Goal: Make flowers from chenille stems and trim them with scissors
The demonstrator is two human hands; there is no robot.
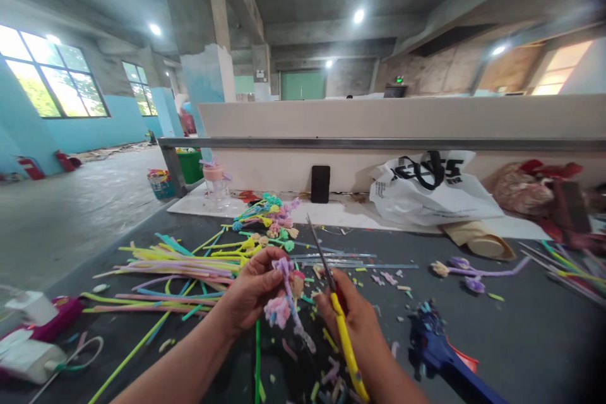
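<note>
Bucket [162, 189] of colourful pieces [158, 173] beyond hands [259, 281] with scissors [347, 347] and fuzzy flowers [277, 312]

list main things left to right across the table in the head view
White adapters, fuzzy stems, left hand holding a pink-purple flower, right hand holding yellow-handled scissors, blue tool

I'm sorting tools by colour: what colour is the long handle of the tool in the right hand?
Yellow; the long handle shows best in the head view.

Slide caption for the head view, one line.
Left hand holds a fuzzy flower, right hand holds yellow-handled scissors, over a dark table scattered with colored scraps.
</note>
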